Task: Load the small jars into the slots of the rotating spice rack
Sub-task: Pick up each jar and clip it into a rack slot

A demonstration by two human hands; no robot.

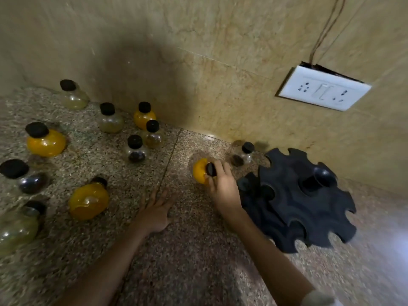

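Right hand (223, 184) grips yellow jar (199, 171) by black cap, on counter (187, 250) just beside rack (304, 206). Left hand (155, 209) flat, fingers straight, holding nothing. Jar likely light, smooth, slippery, maybe breakable; bulbous body, so neck below cap safest hold.

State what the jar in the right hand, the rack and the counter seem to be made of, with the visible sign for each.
Jar: clear glass or plastic, cannot tell which; yellow contents show through its wall.
Rack: matt black, probably plastic; dull surface, moulded notches.
Counter: speckled stone, likely granite; grainy pattern, slight sheen near the wall.
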